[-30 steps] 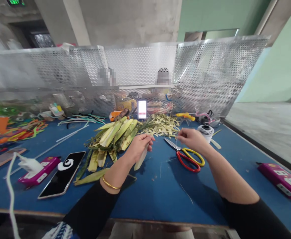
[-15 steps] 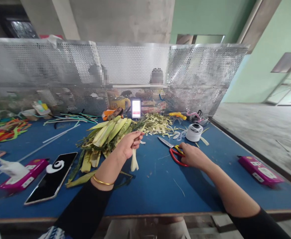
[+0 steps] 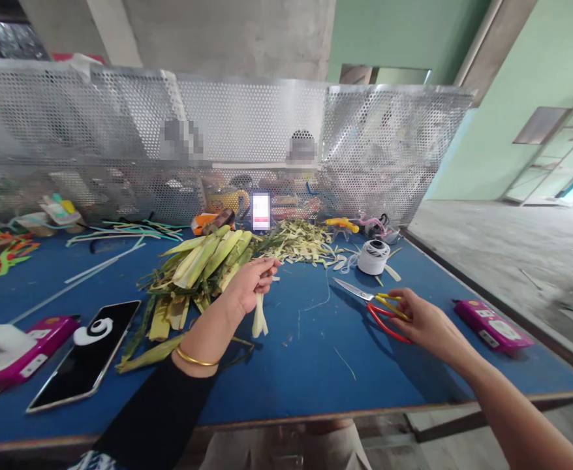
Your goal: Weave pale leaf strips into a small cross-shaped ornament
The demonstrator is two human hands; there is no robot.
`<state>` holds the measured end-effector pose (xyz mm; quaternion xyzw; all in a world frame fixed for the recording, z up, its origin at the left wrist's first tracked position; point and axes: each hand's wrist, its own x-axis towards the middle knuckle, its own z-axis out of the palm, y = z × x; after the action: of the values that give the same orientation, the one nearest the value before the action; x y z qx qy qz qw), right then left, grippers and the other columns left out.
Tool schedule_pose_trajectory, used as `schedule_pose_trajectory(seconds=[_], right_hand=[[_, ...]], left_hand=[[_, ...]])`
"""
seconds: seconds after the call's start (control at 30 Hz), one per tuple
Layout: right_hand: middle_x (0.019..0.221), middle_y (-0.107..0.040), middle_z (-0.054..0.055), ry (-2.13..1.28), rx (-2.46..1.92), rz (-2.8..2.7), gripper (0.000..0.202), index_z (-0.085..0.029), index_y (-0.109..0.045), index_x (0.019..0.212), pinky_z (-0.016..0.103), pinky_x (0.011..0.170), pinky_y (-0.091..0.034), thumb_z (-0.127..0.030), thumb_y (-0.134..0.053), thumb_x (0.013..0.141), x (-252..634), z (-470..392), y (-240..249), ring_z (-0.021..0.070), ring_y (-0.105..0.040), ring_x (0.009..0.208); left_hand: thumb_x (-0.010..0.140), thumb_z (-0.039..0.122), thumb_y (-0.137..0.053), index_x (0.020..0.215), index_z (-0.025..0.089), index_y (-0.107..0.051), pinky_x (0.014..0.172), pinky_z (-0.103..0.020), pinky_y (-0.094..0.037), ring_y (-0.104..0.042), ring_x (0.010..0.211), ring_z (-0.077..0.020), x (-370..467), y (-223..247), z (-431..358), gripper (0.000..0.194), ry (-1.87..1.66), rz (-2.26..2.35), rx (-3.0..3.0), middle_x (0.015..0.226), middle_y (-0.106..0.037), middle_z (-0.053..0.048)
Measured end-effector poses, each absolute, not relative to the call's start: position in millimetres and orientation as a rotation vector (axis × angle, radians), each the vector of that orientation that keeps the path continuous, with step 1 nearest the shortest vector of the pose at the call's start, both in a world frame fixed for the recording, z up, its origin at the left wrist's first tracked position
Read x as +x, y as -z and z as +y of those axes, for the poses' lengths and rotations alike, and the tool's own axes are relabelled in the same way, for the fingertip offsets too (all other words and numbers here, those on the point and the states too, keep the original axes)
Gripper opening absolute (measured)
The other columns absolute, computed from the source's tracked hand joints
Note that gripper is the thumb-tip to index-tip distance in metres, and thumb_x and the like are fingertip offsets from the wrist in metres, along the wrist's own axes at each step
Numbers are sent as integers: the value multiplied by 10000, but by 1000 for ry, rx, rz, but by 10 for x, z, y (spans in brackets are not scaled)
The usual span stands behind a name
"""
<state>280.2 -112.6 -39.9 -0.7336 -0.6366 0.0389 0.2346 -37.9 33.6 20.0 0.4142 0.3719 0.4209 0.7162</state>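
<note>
My left hand [image 3: 254, 281] is closed around a pale strip of corn husk [image 3: 260, 318], whose split lower end hangs below the fingers. Out to the right, my right hand [image 3: 421, 318] grips scissors [image 3: 365, 295] by their red and yellow handles, blades pointing left and partly overlapping. Just beyond my left hand lies a heap of green corn husks [image 3: 208, 261]. A pile of cut husk shreds [image 3: 299, 241] spreads behind it. The white spool of string [image 3: 373, 257] stands beyond the scissors, a loose thread trailing from it.
A phone [image 3: 85, 356] lies at the left beside a magenta device [image 3: 27, 346]; another magenta device [image 3: 492, 326] sits at the right. A perforated metal screen [image 3: 262, 117] closes off the table's [image 3: 286, 378] back, with people behind it. Coloured strips [image 3: 7, 251] lie far left.
My right hand has moved right and toward me with the scissors, away from the spool. My left hand keeps its hold on the husk strip. The view has shifted slightly to the right.
</note>
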Motion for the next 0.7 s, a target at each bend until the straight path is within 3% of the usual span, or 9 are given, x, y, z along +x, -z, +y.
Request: schedule_pose_trajectory(seconds=[0.13, 0.23, 0.33, 0.43, 0.57, 0.7], right_hand=[[853, -693, 51, 65, -2153, -1714, 332, -220, -569, 1086, 295, 618, -446, -318, -519, 773, 2953, -1231, 465, 222, -658, 726], [866, -696, 82, 194, -2235, -1804, 208, -217, -631, 959, 317, 660, -459, -274, -527, 788, 2986, -1165, 462, 250, -661, 785], [951, -678, 105, 265, -2132, -1940, 175, -218, -671, 917, 331, 733, -465, -241, -522, 826, 2800, -967, 403, 244, -645, 843], [1069, -644, 67, 6, -1841, -2048, 212, -243, -667, 1014, 288, 748, -458, -226, -510, 873, 2423, -655, 355, 183, -631, 858], [890, -594, 21, -341, -1701, -2074, 83, -213, -674, 849, 259, 690, -430, -194, -661, 769, 2024, -251, 417, 142, -583, 738], [828, -562, 8, -426, -1626, -2097, 44, -190, -622, 739, 244, 666, -407, -170, -645, 770, 1958, -109, 538, 129, -542, 714]], left_hand=[[869, 96, -513, 684, 94, -625, 337, -128, -136, -253, 360, 19, -348, -179, 328, 217, -925, 848, 909, 584, -446, 32], [876, 93, -498, 678, 100, -611, 329, -129, -137, -255, 354, 14, -327, -147, 348, 228, -907, 857, 911, 579, -444, 35], [878, 113, -509, 696, 109, -600, 325, -125, -154, -275, 358, 5, -317, -111, 364, 203, -874, 845, 909, 578, -453, 38], [868, 125, -534, 725, 114, -599, 331, -122, -197, -317, 372, -5, -319, -95, 354, 157, -842, 827, 911, 586, -467, 38], [863, 140, -550, 730, 114, -588, 342, -125, -229, -349, 384, -10, -328, -115, 329, 141, -814, 828, 918, 596, -473, 36], [879, 145, -521, 722, 113, -583, 344, -131, -223, -346, 379, -11, -330, -122, 326, 172, -797, 823, 919, 585, -458, 38]])
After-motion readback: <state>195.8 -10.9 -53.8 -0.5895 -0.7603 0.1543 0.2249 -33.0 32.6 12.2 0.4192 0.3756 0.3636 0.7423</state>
